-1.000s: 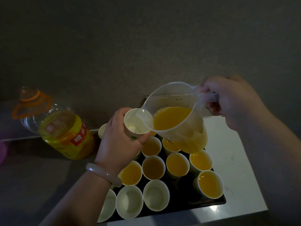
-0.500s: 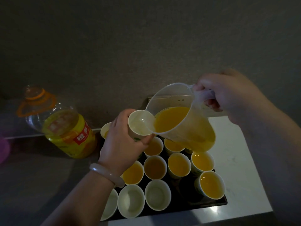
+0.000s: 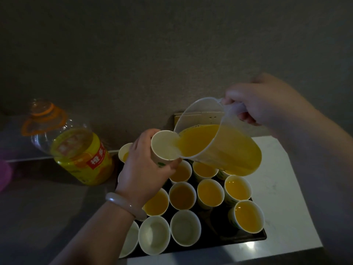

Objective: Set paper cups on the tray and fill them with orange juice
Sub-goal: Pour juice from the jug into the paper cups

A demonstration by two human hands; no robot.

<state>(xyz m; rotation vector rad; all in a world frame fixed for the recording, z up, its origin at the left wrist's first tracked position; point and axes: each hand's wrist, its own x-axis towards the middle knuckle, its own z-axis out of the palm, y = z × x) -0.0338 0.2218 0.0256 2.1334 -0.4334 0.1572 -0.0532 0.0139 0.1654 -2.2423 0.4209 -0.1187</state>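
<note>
My left hand [image 3: 145,169] grips a white paper cup [image 3: 162,145] and holds it tilted above the black tray [image 3: 248,239]. My right hand [image 3: 261,104] holds the handle of a clear plastic pitcher [image 3: 215,138] of orange juice, tipped so its spout rests inside the cup's rim. On the tray stand several cups filled with juice [image 3: 210,191], and at the front three empty white cups [image 3: 185,227]. My left forearm hides part of the front-left cup.
A large plastic juice bottle [image 3: 80,150] with a yellow label and orange handle stands left of the tray, cap off. The tray sits on a white counter [image 3: 282,188] whose front edge is near. A dark wall rises behind. A pink object [image 3: 3,175] shows at far left.
The pitcher has tipped further towards the held cup and its spout now lies over the rim. Both hands have risen slightly and the juice has run up to the spout.
</note>
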